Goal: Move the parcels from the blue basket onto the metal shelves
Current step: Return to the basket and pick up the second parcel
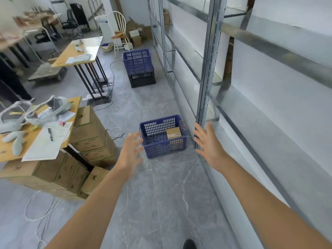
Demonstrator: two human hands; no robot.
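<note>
A blue basket (162,146) stands on the grey floor beside the metal shelves (206,83). One brown cardboard parcel (173,133) lies in its right part. My left hand (130,151) is stretched out just left of the basket, fingers spread, holding nothing. My right hand (208,141) is held out to the basket's right, in front of the shelf upright, fingers apart and empty. The shelf boards in view look bare, apart from a brown box (166,17) on a far shelf.
A second blue basket (137,61) sits on a black crate (142,79) farther along the shelves. Stacked cardboard boxes (89,133) and a desk with papers and headsets (36,133) stand at left. Cables (41,209) lie on the floor. Another table (80,51) and a white chair (119,31) stand behind.
</note>
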